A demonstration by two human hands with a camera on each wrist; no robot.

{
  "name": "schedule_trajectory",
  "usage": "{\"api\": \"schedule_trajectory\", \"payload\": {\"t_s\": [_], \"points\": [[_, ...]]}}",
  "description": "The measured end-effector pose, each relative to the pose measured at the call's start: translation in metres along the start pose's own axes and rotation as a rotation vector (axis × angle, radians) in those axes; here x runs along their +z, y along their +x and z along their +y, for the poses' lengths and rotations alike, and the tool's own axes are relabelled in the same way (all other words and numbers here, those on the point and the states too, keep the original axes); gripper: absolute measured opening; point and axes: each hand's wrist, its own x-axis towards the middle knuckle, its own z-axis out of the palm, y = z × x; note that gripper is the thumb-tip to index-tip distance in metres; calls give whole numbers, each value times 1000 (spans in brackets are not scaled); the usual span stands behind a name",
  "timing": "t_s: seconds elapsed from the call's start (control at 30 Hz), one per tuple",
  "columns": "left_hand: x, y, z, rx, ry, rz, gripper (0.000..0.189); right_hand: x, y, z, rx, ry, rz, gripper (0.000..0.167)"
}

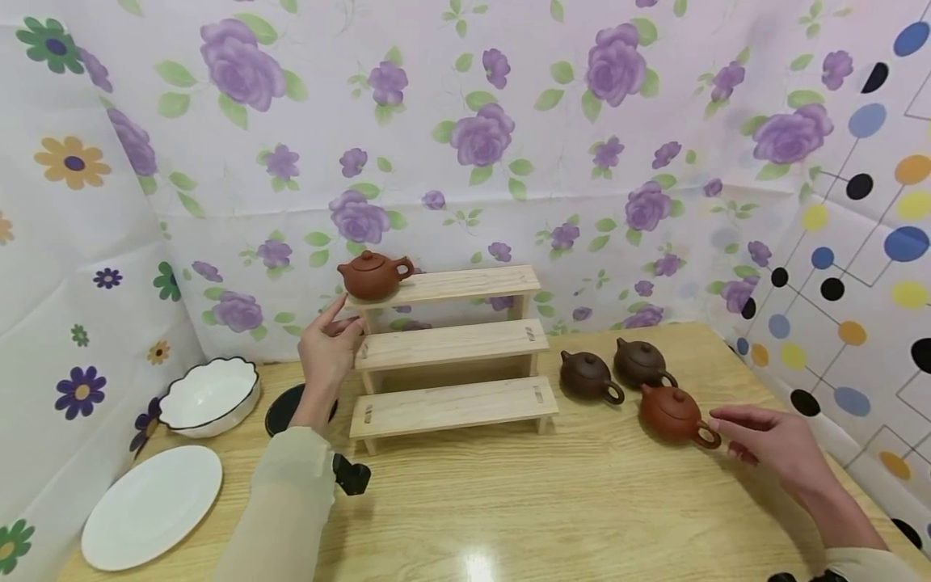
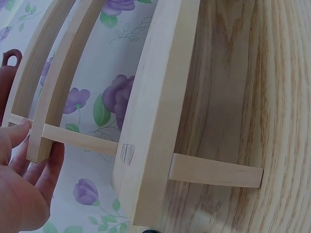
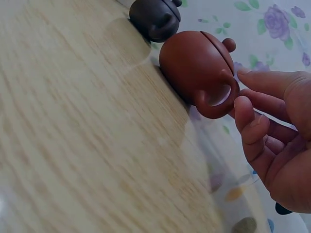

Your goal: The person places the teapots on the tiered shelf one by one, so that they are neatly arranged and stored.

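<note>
My left hand (image 1: 329, 343) grips the left end of a three-tier wooden stand (image 1: 451, 343); the left wrist view shows its fingers curled round the end of a board (image 2: 43, 141). Just above that hand, a reddish-brown clay teapot (image 1: 371, 275) sits on the top tier, at the left. My right hand (image 1: 774, 444) is at the handle of a second reddish-brown teapot (image 1: 669, 414) standing on the table. In the right wrist view, its fingertips lie right at the outer edge of the loop handle (image 3: 218, 109). Two dark brown teapots (image 1: 584, 376) (image 1: 640, 364) stand beside that pot.
To the left are a white scalloped bowl (image 1: 211, 396), a white plate (image 1: 153, 508) and a black round dish (image 1: 284, 411) partly behind my left forearm. Patterned cloth (image 1: 436, 97) hangs behind and at both sides of the wooden table (image 1: 451, 501).
</note>
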Motion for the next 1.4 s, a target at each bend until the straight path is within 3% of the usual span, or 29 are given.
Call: {"api": "schedule_trajectory", "payload": {"t_s": [0.27,0.6,1.07,1.4], "points": [[-2,-1,1,-14,-4,-5,52,8,0,0,39,-56,-25,44],[4,1,1,-4,-3,-5,51,7,-6,7,80,-88,-10,44],[2,2,-1,28,20,1,51,6,-8,12,72,-61,-15,52],[-1,2,-2,21,12,-3,52,7,-5,16,35,32,-24,41]]}}
